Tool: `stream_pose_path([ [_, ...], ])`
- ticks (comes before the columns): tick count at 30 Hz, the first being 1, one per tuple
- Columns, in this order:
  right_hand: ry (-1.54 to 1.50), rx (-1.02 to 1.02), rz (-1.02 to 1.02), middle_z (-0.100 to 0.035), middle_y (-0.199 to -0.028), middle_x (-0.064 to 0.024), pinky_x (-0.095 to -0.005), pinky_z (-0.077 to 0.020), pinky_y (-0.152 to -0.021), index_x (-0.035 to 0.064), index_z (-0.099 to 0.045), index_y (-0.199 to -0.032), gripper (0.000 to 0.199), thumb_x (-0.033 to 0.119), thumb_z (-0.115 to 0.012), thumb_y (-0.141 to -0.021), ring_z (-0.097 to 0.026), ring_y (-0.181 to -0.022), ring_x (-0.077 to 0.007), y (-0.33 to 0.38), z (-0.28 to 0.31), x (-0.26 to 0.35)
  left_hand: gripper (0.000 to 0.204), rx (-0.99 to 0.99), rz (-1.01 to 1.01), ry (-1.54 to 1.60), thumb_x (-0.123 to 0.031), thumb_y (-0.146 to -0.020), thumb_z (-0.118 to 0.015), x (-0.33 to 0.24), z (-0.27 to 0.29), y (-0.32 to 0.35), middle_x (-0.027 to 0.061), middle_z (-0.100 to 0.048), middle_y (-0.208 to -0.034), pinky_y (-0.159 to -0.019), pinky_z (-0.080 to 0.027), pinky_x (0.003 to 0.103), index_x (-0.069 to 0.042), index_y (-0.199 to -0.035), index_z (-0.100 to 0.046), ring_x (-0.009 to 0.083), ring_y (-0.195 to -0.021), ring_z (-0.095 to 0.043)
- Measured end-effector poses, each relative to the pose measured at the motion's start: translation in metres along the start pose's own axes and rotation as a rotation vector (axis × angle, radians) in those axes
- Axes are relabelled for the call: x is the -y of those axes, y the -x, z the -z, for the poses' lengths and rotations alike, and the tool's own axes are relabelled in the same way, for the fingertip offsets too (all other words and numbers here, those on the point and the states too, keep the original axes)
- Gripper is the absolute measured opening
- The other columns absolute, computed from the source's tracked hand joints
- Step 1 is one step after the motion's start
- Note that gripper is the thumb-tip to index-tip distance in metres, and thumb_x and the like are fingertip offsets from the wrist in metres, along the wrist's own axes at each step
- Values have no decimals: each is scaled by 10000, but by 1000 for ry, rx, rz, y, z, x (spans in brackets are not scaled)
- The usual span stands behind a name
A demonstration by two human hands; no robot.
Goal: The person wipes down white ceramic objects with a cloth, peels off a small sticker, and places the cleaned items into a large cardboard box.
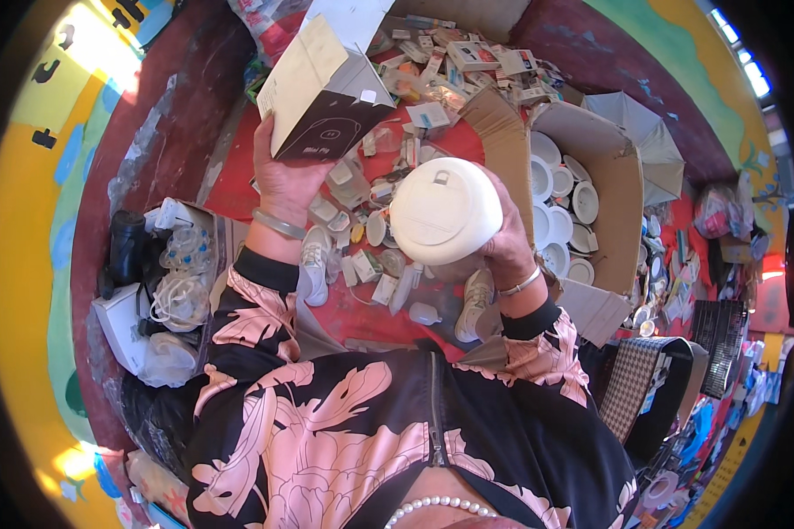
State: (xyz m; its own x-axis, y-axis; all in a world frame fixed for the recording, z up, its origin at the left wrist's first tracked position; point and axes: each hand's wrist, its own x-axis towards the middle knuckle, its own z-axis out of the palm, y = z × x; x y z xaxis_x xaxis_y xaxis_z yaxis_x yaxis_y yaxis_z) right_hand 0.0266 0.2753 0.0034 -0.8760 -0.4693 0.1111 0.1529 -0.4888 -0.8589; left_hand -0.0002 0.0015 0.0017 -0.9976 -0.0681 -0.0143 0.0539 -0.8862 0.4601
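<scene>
My left hand (289, 183) grips a black and white cardboard box (331, 123) by its side, and the box's white flap stands up at the far end. A line drawing marks the black face. To the right, my right hand (509, 231) is wrapped around a white, rounded plastic device (441, 216). Its flat round face, with a small slot near the rim, is turned up towards me. The device and the box are held apart from each other, above a heap of small goods. Part of my right hand's fingers is hidden behind the device.
Beyond my hands, small boxes and packets (472, 57) are piled on a red floor covering (331, 310). An open carton (591, 141) of white round pieces stands at the right, near a grey umbrella (657, 145). Bagged cables (181, 300) lie at the left.
</scene>
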Motion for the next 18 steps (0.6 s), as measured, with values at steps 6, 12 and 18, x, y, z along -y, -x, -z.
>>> stream_pose_path([
  [6,51,90,-42,-475,-1277,-116,-351,-330,-1020,-9,-343,-1333,1042,268,-854,-467,-452,-1189,-234,-1,5,-10,680,12,-11,17,-462,-763,-584,-1,1,1,171,-478,-1250,-977,-339,518,-68,-1291,-414,336,-1156,-448],
  [12,-128,127,-136,-474,-1275,-129,-346,-377,-986,-15,-351,-1318,945,329,-808,-566,-487,-1151,-243,6,5,-18,714,-13,-44,-38,-523,-746,-570,-1,-1,2,154,-475,-1258,-970,-339,505,-99,-1301,-419,320,-1156,-441],
  [18,-516,-204,-227,-481,-1252,-141,-412,-470,-892,63,-335,-1329,799,638,-488,-796,-533,-1083,-289,15,0,-28,728,-15,-64,-40,-542,-744,-564,0,3,0,153,-461,-1272,-988,-324,516,-103,-1304,-413,322,-1181,-421],
])
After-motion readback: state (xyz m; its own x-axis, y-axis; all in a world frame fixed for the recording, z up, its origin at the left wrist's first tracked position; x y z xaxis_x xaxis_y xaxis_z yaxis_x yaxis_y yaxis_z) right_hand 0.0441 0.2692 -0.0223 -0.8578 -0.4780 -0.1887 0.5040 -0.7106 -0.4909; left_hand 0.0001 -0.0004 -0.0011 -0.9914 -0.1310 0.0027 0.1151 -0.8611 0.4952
